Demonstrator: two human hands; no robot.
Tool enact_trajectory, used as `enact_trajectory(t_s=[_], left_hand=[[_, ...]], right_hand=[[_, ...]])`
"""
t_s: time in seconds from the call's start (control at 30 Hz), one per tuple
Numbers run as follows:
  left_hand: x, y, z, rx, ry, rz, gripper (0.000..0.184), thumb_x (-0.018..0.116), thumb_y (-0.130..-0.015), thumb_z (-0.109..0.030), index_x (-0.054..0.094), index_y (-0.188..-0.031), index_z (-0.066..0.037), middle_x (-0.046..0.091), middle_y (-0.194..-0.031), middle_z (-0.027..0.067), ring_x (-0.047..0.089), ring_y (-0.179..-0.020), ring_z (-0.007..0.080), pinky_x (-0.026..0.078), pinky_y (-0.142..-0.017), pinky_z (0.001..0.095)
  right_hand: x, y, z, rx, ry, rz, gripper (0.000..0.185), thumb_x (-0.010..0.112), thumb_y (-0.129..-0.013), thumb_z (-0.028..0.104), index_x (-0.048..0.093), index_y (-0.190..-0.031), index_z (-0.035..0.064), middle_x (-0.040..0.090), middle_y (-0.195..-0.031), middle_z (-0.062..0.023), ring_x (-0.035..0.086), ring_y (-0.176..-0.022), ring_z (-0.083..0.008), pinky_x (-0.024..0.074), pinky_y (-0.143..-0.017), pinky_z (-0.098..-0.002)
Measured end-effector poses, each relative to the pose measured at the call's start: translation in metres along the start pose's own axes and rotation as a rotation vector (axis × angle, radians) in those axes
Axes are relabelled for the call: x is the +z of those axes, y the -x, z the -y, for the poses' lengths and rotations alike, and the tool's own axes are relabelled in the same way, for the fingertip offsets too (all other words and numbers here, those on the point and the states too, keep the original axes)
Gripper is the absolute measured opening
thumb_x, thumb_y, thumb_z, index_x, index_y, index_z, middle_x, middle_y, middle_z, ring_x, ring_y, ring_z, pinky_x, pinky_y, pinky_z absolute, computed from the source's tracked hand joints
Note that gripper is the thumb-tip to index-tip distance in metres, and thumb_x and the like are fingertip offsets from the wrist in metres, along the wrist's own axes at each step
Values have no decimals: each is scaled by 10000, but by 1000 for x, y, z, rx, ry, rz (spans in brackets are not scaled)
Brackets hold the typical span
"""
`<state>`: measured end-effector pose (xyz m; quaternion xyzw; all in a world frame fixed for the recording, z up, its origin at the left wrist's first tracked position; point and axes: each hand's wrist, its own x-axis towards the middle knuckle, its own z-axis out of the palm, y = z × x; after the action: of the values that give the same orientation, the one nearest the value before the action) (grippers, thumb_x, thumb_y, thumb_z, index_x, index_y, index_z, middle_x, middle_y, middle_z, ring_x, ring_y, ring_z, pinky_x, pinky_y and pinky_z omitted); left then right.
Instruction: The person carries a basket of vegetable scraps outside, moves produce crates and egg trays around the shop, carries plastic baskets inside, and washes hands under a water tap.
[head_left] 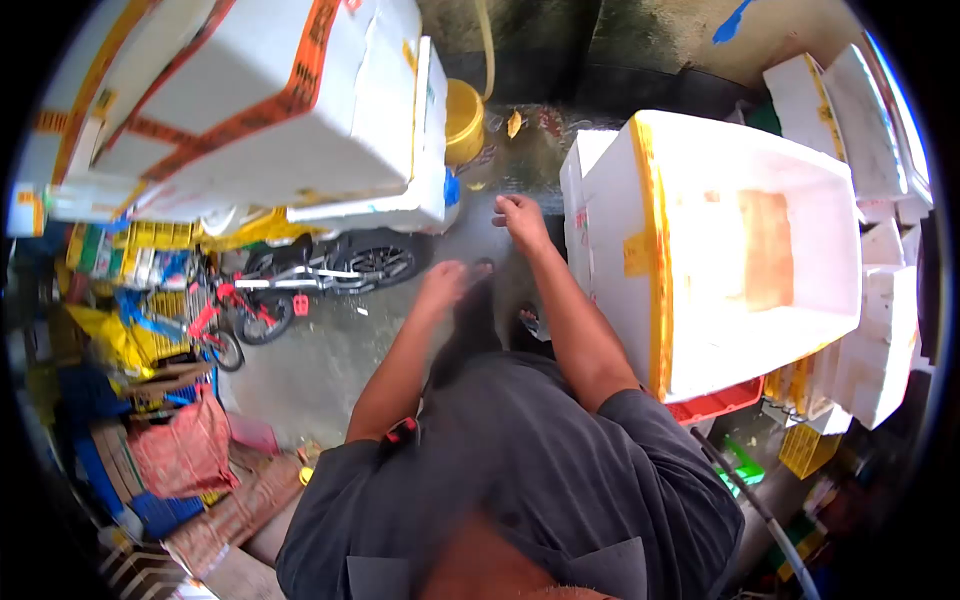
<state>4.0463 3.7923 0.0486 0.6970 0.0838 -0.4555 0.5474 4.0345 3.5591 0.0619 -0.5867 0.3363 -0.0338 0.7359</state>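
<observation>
My right hand [522,222] is raised in front of me with its fingers curled closed, and nothing shows in it. It is nearest to the large open white foam box [620,250] on the right, apart from its side. Lower and to the left, my left hand [443,287] is smeared by motion, so its fingers cannot be made out. Neither hand touches a box. To the left stand big white foam boxes [370,110] bound with orange printed tape.
A yellow bucket [463,122] stands on the wet floor ahead. Bicycles [300,275] and yellow crates [160,235] are at the left, above a red sack [185,445]. More foam boxes [870,130] stand at the far right; a red crate [715,400] sits under the open box.
</observation>
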Motion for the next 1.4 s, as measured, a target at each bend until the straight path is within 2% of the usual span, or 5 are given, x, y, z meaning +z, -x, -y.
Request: enact_trajectory(t_s=[0.53, 0.73, 0.83, 0.93, 1.4], left_hand=[[168, -166, -350, 712, -336, -10, 402, 630, -873, -189, 525, -1212, 0, 608, -938, 53, 516, -676, 83, 424, -587, 231], [235, -220, -465, 1045, -277, 82, 514, 655, -871, -226, 458, -1281, 15, 536, -1236, 123, 570, -861, 113, 476, -774, 266], [263, -287, -514, 1536, -635, -55, 535, 647, -837, -340, 508, -1258, -40, 500, -1279, 194, 600, -989, 305, 480, -845, 372], [282, -310, -557, 1495, -817, 56, 580, 634, -841, -437, 508, -1303, -111, 311, -1469, 205, 384, -1303, 372, 371, -1015, 412], [322, -378, -622, 1316, -895, 515, 351, 664, -828, -174, 577, -1138, -37, 543, -1102, 141, 592, -960, 239, 470, -861, 323]], right_hand=[[-77, -151, 122, -193, -613, -465, 270, 580, -920, 242, 581, -998, -17, 626, -834, -76, 575, -635, -124, 435, -554, -233], [-76, -178, 116, -144, -487, -582, 269, 586, -910, 211, 593, -970, -51, 606, -799, -69, 572, -703, -130, 480, -664, -271], [-84, -213, 106, -124, -370, -634, 255, 588, -900, 195, 597, -960, -52, 607, -798, -64, 567, -701, -126, 471, -663, -265], [-106, -235, 134, -121, -408, -709, 239, 595, -886, 200, 602, -927, -35, 600, -783, -54, 559, -685, -127, 451, -633, -258], [-135, -382, 169, 146, -1007, -833, 201, 544, -930, 291, 534, -985, 99, 637, -844, -51, 627, -663, -175, 386, -477, -273]])
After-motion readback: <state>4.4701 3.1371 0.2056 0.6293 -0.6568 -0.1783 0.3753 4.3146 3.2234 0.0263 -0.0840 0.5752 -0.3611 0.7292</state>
